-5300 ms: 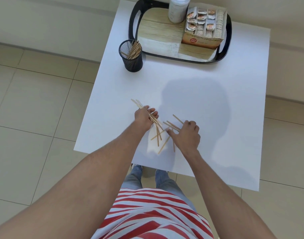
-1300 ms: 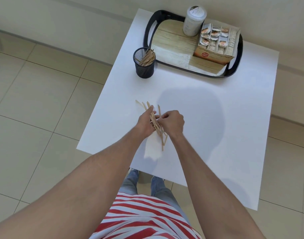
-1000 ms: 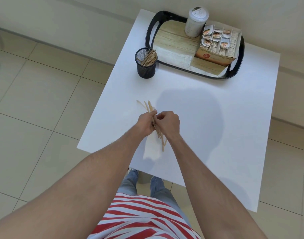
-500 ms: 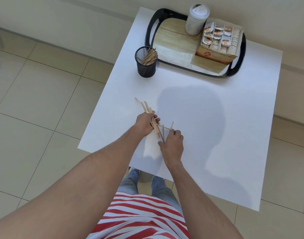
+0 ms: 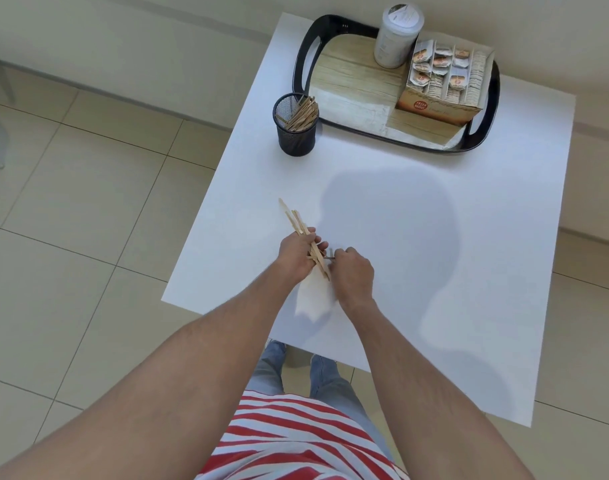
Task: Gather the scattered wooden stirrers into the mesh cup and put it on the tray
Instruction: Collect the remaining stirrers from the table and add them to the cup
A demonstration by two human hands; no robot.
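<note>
Holding a fanned bundle of wooden stirrers (image 5: 300, 226): left hand (image 5: 295, 255), fingers curled around the middle of the bundle, tips angled up and away over the tabletop (image 5: 400, 216). Feeding one more stirrer crosswise into that bundle: right hand (image 5: 352, 271), fingertips pinched on its end, touching the left. Standing well apart, near the far left edge: mesh cup (image 5: 295, 125), upright, already part-filled with stirrers, just beside the tray (image 5: 305, 60) but not on it. Occupying the right of the tray: lidded white container (image 5: 396, 34) and box of sachets (image 5: 441, 88); left part bare.

Risks, judged: uneven bundle, ends unaligned, likely to slip or shed sticks when carried; loose fan liable to catch the cup rim and tip the cup, close to the table edge.

Unclear: white patch on the tabletop beneath the hands, paper or glare, undecided; any stirrers lying under the hands, hidden; count of sticks in the bundle, not readable.
</note>
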